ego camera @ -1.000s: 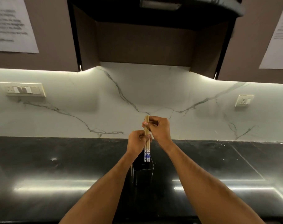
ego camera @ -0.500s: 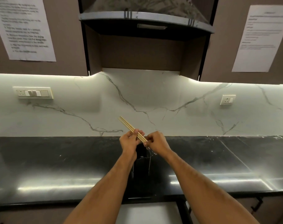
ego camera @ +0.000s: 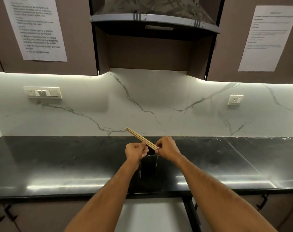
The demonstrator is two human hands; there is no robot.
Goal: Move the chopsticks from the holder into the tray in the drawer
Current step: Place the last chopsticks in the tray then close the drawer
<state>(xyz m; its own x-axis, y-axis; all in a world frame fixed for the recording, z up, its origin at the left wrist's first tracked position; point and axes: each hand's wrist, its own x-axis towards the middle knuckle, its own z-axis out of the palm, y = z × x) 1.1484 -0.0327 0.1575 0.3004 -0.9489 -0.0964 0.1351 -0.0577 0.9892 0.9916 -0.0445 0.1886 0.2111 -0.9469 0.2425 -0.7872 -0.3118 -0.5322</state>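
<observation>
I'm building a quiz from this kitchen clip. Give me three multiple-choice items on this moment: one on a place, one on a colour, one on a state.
1. Where does the holder stand?
A. on the countertop
B. in the drawer
C. on a shelf

2. What colour is the countertop?
A. white
B. black
C. brown

3. How are the chopsticks held?
A. upright in the holder
B. tilted, gripped by both hands
C. lying flat on the counter

Answers: 1 A, the holder stands on the counter below the hands. 2 B, it is glossy black. 3 B, the left hand and right hand grip them, tips up-left.

Two printed sheets [ego camera: 37,27] [ego camera: 267,37] hang on the cabinets either side of the hood [ego camera: 155,19]; their text is too blurred to read.
</observation>
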